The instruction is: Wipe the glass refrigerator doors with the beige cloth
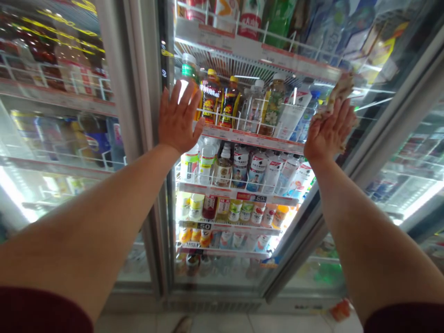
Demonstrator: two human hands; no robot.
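My left hand [180,118] lies flat with spread fingers against the glass door [222,284] of a drinks fridge, near the door's left frame. It holds nothing. At the door's right side, my right hand [328,132] presses a crumpled, pale, stained cloth [342,87] to the glass. Part of the cloth sticks out above the fingers, and the rest is hidden under the palm. Behind the glass, dark bottles with yellow caps [229,102] stand beside my left hand. A white bottle with a black spade mark [294,111] is to the left of my right hand.
Shelves of bottles [256,171] and small drinks [236,210] fill the fridge behind the glass. More glass doors stand to the left and right, split by grey metal frames [137,69]. Below are a tiled floor [215,322], a shoe tip [182,324] and a red item [342,310].
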